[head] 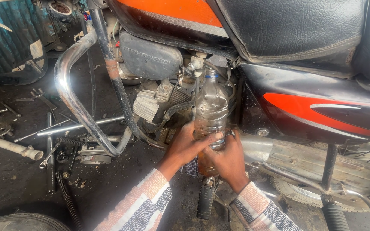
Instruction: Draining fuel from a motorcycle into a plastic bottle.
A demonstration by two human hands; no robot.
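Motorcycle (279, 98), orange and black, stands over an oily floor (18, 179). Chrome crash guard (71, 90) curves just ahead of its engine (155, 102). Clear plastic bottle (211, 109), upright with brownish liquid low inside, sits beside the engine under the seat. Left hand (185, 147) is wrapped on the bottle's lower part, thumb across the front. Right hand (228, 160) is closed against the bottle's base from below. Springs and spanners (52, 145) lie on the floor beyond the guard.
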